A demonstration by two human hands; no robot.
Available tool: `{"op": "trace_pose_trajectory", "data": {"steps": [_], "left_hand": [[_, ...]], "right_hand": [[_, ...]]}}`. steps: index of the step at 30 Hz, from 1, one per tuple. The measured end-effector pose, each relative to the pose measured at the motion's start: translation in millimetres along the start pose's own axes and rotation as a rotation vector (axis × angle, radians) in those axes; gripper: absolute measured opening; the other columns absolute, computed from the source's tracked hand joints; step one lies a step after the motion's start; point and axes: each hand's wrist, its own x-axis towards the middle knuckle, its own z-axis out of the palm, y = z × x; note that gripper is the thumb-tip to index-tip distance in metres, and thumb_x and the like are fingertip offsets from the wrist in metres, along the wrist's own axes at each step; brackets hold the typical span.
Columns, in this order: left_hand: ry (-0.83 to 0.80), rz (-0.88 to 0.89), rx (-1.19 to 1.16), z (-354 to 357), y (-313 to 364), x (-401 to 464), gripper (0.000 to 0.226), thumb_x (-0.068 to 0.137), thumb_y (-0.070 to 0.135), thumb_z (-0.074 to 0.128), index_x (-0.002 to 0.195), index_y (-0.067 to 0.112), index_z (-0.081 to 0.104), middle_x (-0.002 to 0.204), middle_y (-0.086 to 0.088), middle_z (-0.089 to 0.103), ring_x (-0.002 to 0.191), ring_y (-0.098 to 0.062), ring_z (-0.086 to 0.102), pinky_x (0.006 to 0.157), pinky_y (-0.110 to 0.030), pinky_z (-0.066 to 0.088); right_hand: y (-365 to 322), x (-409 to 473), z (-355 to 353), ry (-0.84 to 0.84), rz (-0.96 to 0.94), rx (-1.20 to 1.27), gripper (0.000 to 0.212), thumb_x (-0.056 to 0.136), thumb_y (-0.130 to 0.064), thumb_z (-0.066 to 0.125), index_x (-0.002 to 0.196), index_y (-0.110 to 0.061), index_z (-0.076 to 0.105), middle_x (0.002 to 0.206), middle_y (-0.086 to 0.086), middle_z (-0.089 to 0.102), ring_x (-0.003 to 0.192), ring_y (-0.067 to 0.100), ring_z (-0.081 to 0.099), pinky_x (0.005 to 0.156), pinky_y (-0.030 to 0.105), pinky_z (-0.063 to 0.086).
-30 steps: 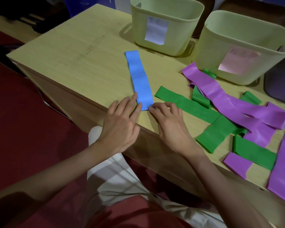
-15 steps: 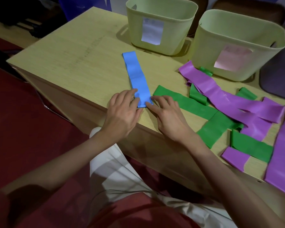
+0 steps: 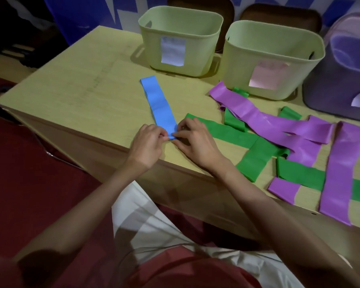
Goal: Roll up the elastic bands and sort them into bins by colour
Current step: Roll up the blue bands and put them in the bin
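1. While pinching the near end of the blue band point(image 3: 161, 107), left hand point(image 3: 147, 145) and right hand point(image 3: 196, 142) almost touching.
2. Flat on the table point(image 3: 75, 96), pointing toward the pale bin point(image 3: 180, 40).
3. Right of that, green bands point(image 3: 256, 159) and purple bands point(image 3: 345, 169) overlapping.

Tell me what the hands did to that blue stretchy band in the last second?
Both hands went from lying flat at the near end of the flat blue elastic band to pinching it: the left hand and right hand have curled their fingers and started turning that end over into a first roll. The rest of the band stayed flat on the wooden table; the green and purple bands and the bins did not move.
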Motion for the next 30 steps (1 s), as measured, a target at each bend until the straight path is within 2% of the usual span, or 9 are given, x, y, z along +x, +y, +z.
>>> {"op": "trace_pose_trajectory", "data": {"steps": [3, 6, 8, 11, 14, 18, 21, 25, 30], "left_hand": [[-0.052, -0.04, -0.073, -12.1, 4.1, 1.8, 0.011, 0.092, 0.009, 0.059, 0.093, 0.003, 0.069, 0.091, -0.01, 0.068, 0.09, -0.026, 0.056, 0.075, -0.033, 0.04], [-0.119, -0.101, -0.261, -30.2, 12.1, 2.8, 0.008, 0.09, 0.007, 0.061, 0.087, 0.006, 0.069, 0.069, 0.003, 0.062, 0.062, -0.001, 0.054, 0.063, -0.023, 0.037], [-0.173, -0.142, -0.416, -44.3, 23.5, 4.6, 0.012, 0.089, 0.006, 0.062, 0.081, 0.012, 0.067, 0.068, 0.006, 0.06, 0.056, 0.005, 0.052, 0.061, -0.015, 0.039], [-0.246, -0.137, -0.576, -65.7, 46.9, 6.0, 0.023, 0.09, 0.004, 0.06, 0.075, 0.02, 0.065, 0.073, -0.001, 0.063, 0.061, 0.004, 0.053, 0.063, -0.01, 0.04], [-0.338, -0.142, -0.685, -82.9, 66.7, 6.9, 0.018, 0.091, 0.005, 0.059, 0.079, 0.015, 0.068, 0.065, 0.003, 0.06, 0.056, 0.003, 0.049, 0.056, -0.009, 0.036], [-0.523, -0.214, -0.908, -92.2, 77.8, 9.8, 0.011, 0.084, 0.011, 0.062, 0.088, 0.003, 0.069, 0.067, -0.008, 0.047, 0.06, -0.011, 0.038, 0.056, -0.019, 0.031], [-0.642, -0.297, -1.073, -92.6, 84.0, 12.0, 0.038, 0.073, 0.017, 0.064, 0.099, -0.01, 0.065, 0.062, -0.003, 0.041, 0.054, -0.008, 0.031, 0.048, -0.018, 0.028], [-0.551, -0.305, -0.963, -89.4, 94.8, 11.2, 0.025, 0.075, 0.015, 0.071, 0.097, 0.005, 0.067, 0.061, 0.001, 0.057, 0.058, -0.009, 0.039, 0.053, -0.019, 0.032], [-0.407, -0.137, -0.802, -70.5, 108.6, 2.0, 0.006, 0.09, 0.013, 0.062, 0.087, 0.016, 0.066, 0.069, 0.009, 0.063, 0.059, 0.007, 0.052, 0.056, -0.011, 0.038]], "right_hand": [[-3.7, 2.2, -7.6, -0.002, -0.048, 0.05, 0.015, 0.086, -0.021, 0.068, 0.09, -0.008, 0.073, 0.091, 0.007, 0.06, 0.083, 0.028, 0.054, 0.072, 0.041, 0.045], [-9.2, -4.3, -20.7, 0.037, -0.052, 0.138, 0.015, 0.092, -0.02, 0.061, 0.096, -0.008, 0.069, 0.091, 0.007, 0.058, 0.085, 0.025, 0.052, 0.077, 0.038, 0.043], [-15.3, -12.5, -30.0, 0.108, -0.009, 0.254, 0.014, 0.095, -0.016, 0.057, 0.099, -0.007, 0.067, 0.091, 0.007, 0.058, 0.086, 0.021, 0.05, 0.078, 0.032, 0.042], [-25.9, -26.5, -42.6, 0.266, 0.06, 0.386, 0.014, 0.095, -0.011, 0.056, 0.104, -0.005, 0.065, 0.092, 0.007, 0.058, 0.086, 0.02, 0.05, 0.079, 0.026, 0.04], [-33.9, -37.5, -55.8, 0.391, 0.12, 0.513, 0.007, 0.094, -0.01, 0.057, 0.098, -0.011, 0.063, 0.091, -0.005, 0.057, 0.087, 0.018, 0.052, 0.079, 0.026, 0.039], [-43.9, -48.4, -71.2, 0.449, 0.159, 0.632, 0.007, 0.095, -0.01, 0.054, 0.095, -0.017, 0.057, 0.09, -0.004, 0.055, 0.088, 0.014, 0.052, 0.081, 0.024, 0.039], [-49.6, -56.8, -76.9, 0.468, 0.179, 0.672, 0.007, 0.097, -0.011, 0.05, 0.097, -0.016, 0.054, 0.091, -0.006, 0.056, 0.087, 0.007, 0.053, 0.078, 0.02, 0.039], [-46.1, -66.7, -81.6, 0.466, 0.197, 0.565, 0.01, 0.097, -0.011, 0.05, 0.098, -0.021, 0.051, 0.091, -0.014, 0.057, 0.083, 0.004, 0.055, 0.074, 0.014, 0.04], [-32.3, -74.6, -83.3, 0.458, 0.23, 0.429, 0.004, 0.097, -0.017, 0.049, 0.096, -0.021, 0.051, 0.086, -0.013, 0.054, 0.079, 0.003, 0.052, 0.07, 0.013, 0.037]]}}
